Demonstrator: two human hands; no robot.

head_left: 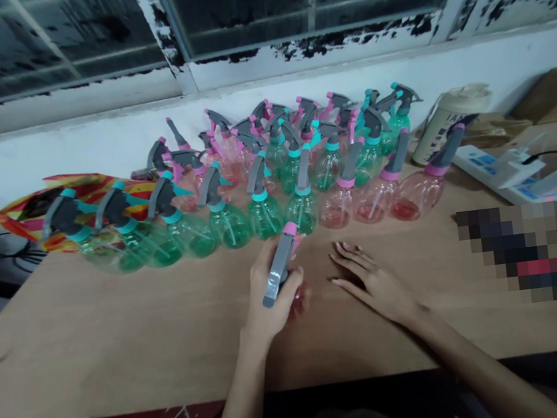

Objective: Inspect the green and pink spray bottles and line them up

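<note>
My left hand (272, 290) is wrapped round the neck of a pink spray bottle (298, 303) with a grey and pink trigger head; most of its body is hidden by the hand. To its right, my right hand (375, 282) rests on the table with fingers spread, holding nothing. Just beyond the hands stands a front row of spray bottles, green ones such as this green spray bottle (230, 226) on the left and pink ones like this pink spray bottle (336, 208) on the right. Coloured liquid shows in their clear bodies.
More spray bottles (276, 149) crowd behind the front row by the wall. A bright patterned bag (99, 182) lies at the left. On the right are a cream container (450, 122), a white power strip (496, 174) with cables and a blurred-out patch. The wooden table (122, 341) ends near me.
</note>
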